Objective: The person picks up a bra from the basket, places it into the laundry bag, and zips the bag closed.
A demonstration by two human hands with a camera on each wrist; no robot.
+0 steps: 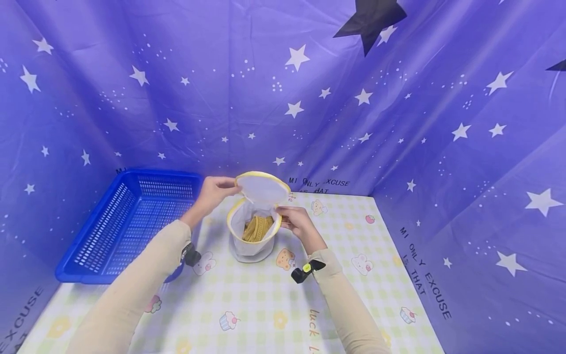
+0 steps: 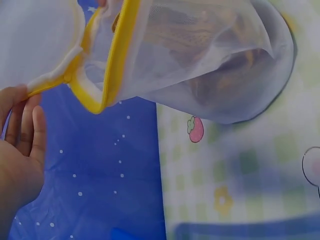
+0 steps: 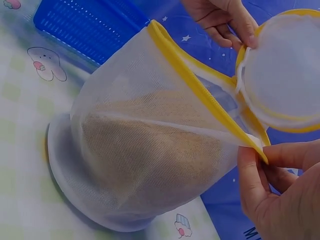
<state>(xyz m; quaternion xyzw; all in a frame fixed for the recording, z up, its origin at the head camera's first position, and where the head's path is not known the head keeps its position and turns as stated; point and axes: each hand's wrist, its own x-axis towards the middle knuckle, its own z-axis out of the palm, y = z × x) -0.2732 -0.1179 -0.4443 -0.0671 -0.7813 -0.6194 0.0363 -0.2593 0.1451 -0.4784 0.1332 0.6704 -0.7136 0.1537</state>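
Observation:
A white mesh laundry bag (image 1: 252,247) with yellow zipper trim stands upright on the table, its round lid (image 1: 264,188) raised at the back. Inside lies a mustard-yellow knitted cloth (image 1: 258,229), seen dimly through the mesh in both wrist views. My left hand (image 1: 216,192) pinches the lid's edge at its left side. On the other side, my right hand (image 1: 297,221) pinches the yellow rim of the bag's mouth between thumb and fingers, as the right wrist view shows closely (image 3: 280,185).
To the left stands a blue plastic basket (image 1: 125,275) with slotted walls, close to my left forearm. A checked tablecloth (image 1: 336,295) with cartoon prints covers the table. Purple star-patterned curtains (image 1: 265,98) hang behind and along the sides.

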